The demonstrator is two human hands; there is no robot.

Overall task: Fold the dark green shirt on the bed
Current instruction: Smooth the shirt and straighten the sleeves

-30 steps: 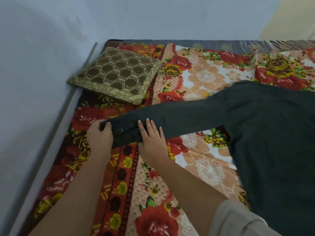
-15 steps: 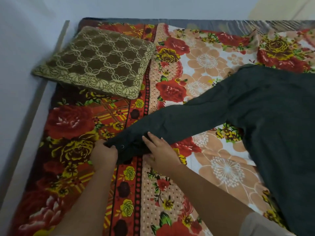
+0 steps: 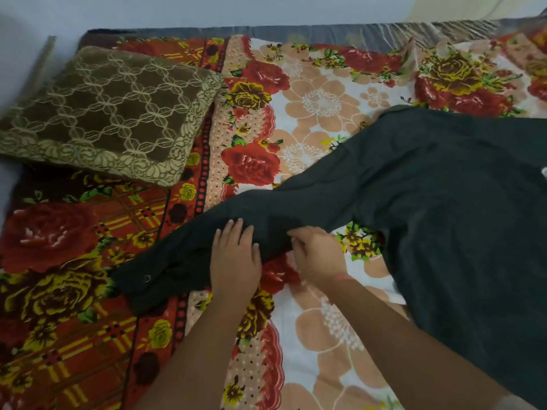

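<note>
The dark green shirt (image 3: 450, 208) lies spread on the right half of the bed (image 3: 319, 108), which has a floral cover. Its long sleeve (image 3: 260, 208) runs down-left to a buttoned cuff (image 3: 145, 279). My left hand (image 3: 235, 258) rests flat on the sleeve's lower edge, fingers apart, just right of the cuff. My right hand (image 3: 316, 255) sits a little further right, fingers curled on the sleeve's lower edge near the armpit. The shirt's right side runs out of view.
A brown and gold patterned cushion (image 3: 109, 113) lies at the bed's upper left corner, close to the pale wall (image 3: 207, 10). The bed's left edge (image 3: 6, 184) meets the wall. Bare floral cover lies in front of the sleeve.
Both hands have slid rightward along the sleeve, away from the cuff toward the shirt body. The cuff now lies free on the bed. The sleeve angles more steeply.
</note>
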